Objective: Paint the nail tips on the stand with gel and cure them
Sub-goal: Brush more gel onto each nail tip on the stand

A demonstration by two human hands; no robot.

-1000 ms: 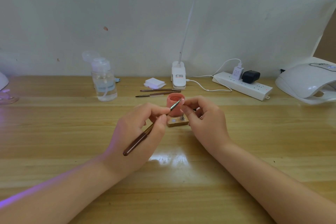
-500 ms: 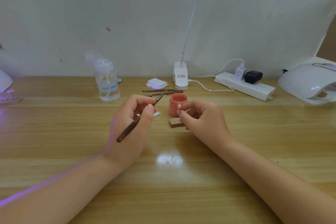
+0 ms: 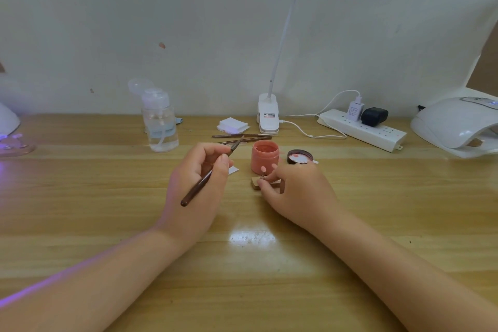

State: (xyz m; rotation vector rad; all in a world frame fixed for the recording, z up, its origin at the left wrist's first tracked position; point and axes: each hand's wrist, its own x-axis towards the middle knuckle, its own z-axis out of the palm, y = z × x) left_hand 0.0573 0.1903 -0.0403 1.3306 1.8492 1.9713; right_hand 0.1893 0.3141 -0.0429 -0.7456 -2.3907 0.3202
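A: Starting at the far left of the counter (image 3: 80, 197), we see a purple glow and a clear dish-like thing, too cut off for us to name. Next comes the clear pump bottle (image 3: 159, 121), its cap flipped open.

B: Then our left hand (image 3: 198, 191). Its grip is closed round the brown brush (image 3: 208, 176), thumb and fingers pinching the handle, bristle end pointing up and away toward the wall, butt end angled down toward us.

A: Behind that hand we make out two more brushes (image 3: 242, 137) lying flat, a stack of white pads (image 3: 232, 125), and the clip base of the white lamp (image 3: 268, 117).

B: In the middle stands the pink gel pot (image 3: 265, 156), open, upright. Its dark lid (image 3: 299, 157) lies just to the right, inside up.

A: Right in front of the pot sits the small wooden stand (image 3: 254, 183) on the counter. A pink nail tip (image 3: 263, 169) shows above it, against the pot.

B: Our right hand (image 3: 299, 194) rests there, its grip closed on the stand, fingertips pinching it. How many tips it carries we cannot tell; the fingers hide most of it.

A: Farther right lie the white power strip (image 3: 362, 131) with two plugs, then the white curing lamp (image 3: 458, 127) at the edge.
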